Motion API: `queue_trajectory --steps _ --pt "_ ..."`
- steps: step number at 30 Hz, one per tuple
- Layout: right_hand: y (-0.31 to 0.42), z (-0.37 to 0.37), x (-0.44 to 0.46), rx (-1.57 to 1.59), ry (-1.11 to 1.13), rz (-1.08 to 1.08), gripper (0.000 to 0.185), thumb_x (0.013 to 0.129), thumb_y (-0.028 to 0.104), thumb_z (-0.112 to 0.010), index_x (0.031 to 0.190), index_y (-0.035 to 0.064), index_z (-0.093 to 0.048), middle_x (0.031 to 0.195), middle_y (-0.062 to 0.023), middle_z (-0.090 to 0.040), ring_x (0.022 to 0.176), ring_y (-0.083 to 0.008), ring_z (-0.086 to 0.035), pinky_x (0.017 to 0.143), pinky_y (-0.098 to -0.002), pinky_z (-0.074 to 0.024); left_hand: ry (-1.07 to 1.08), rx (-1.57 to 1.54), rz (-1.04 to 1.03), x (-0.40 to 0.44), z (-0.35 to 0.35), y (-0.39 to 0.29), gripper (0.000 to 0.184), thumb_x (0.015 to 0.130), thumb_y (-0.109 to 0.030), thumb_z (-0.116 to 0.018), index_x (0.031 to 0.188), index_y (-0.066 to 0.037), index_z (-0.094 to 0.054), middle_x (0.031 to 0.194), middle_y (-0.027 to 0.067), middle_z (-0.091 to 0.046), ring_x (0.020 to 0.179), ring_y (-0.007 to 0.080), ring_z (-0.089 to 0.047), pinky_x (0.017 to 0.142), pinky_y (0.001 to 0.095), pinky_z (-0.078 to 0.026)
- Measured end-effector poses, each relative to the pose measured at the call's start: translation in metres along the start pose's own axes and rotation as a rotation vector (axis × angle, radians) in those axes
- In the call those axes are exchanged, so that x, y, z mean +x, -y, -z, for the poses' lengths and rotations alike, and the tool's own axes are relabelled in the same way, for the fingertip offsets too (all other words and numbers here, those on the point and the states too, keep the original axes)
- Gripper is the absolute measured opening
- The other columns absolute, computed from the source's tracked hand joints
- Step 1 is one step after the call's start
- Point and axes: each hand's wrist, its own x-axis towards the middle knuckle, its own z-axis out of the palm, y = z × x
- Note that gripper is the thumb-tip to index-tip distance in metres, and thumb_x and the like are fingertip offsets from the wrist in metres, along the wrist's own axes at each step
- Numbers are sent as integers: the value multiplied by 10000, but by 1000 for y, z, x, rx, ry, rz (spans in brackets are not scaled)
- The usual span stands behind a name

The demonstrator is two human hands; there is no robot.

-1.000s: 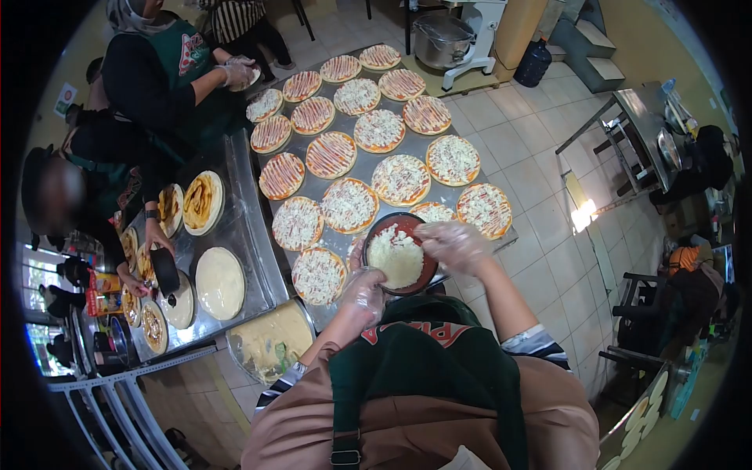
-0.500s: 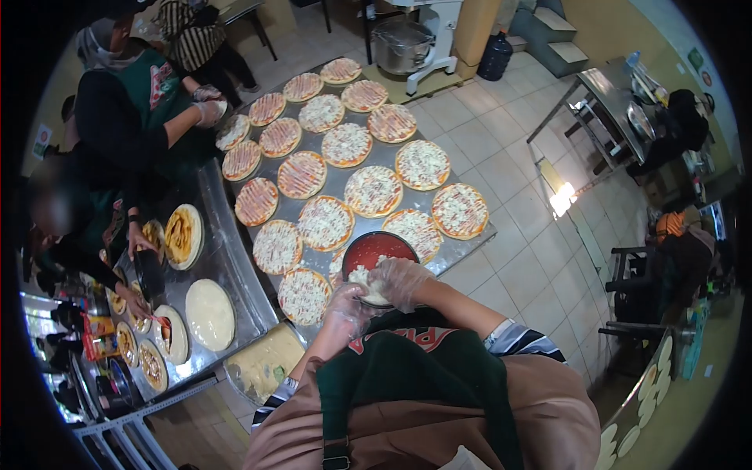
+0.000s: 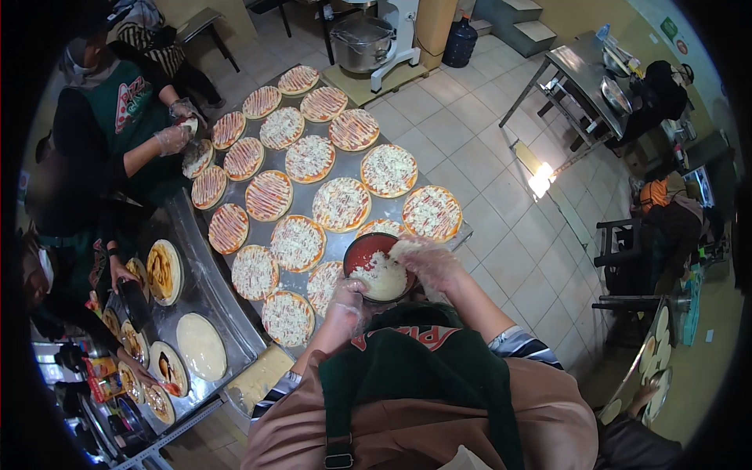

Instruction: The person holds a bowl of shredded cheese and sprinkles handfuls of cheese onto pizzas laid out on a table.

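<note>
My left hand [image 3: 347,304], in a clear plastic glove, grips the near left rim of a round bowl [image 3: 359,252] with a red inside and dark outside. White grated cheese [image 3: 379,276] lies heaped in the bowl. My right hand [image 3: 432,265], also gloved, is at the bowl's right rim, its fingers closed around a pinch of cheese. Beyond the bowl, one pizza [image 3: 381,226] is partly covered by it. Another pizza with cheese [image 3: 432,212] lies to the right, and one more [image 3: 323,288] is just left of the bowl.
Several pizzas, some striped with sauce, cover the metal table [image 3: 260,186]. At left, co-workers' gloved hands [image 3: 174,139] hold something over a pizza. A second metal table [image 3: 249,327] bears dough rounds [image 3: 201,347] and filled bases. A mixer [image 3: 362,43] stands at the back.
My right hand has risen from the cheese in the bowl and moved right to its rim. My left hand keeps hold of the bowl. The view has shifted slightly.
</note>
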Motion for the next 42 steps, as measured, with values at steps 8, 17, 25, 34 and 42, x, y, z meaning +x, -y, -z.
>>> queue_trajectory --steps 8,17,25,34,42 --pt "0 98 31 289 -458 -49 264 790 41 -527 1051 16 -494 947 -96 -542 799 -193 -547 655 -268 -490 -24 -78 28 -2 7 -6 655 505 -56 -474 1151 -77 -371 1136 174 -431 1054 395 -425 816 619 -357" --pt "36 112 57 117 -669 -14 174 778 9 -524 948 44 -513 894 -70 -546 743 -183 -552 570 -284 -502 -80 -122 -49 -19 15 -18 560 547 -52 -470 1103 -63 -408 1074 153 -479 984 354 -490 805 548 -413" --pt "-15 170 59 -271 -598 117 216 707 27 -600 915 60 -552 839 -60 -551 760 -189 -547 595 -302 -500 -105 -92 -115 -20 18 -16 564 566 -49 -464 1124 -75 -385 1090 155 -461 989 366 -482 779 564 -425" --pt "2 118 48 -98 -580 42 190 739 75 -604 912 25 -543 867 -66 -549 733 -171 -553 584 -258 -495 -84 -140 -59 -12 39 -14 610 570 -39 -457 1160 -132 -332 1135 147 -409 1010 381 -453 762 612 -402" --pt "-15 113 43 -206 -742 -9 189 746 134 -591 905 31 -577 827 -57 -571 735 -156 -547 609 -282 -468 -34 -74 -73 -28 28 -22 564 574 -65 -469 1130 -83 -376 1106 157 -456 985 366 -480 798 590 -390"
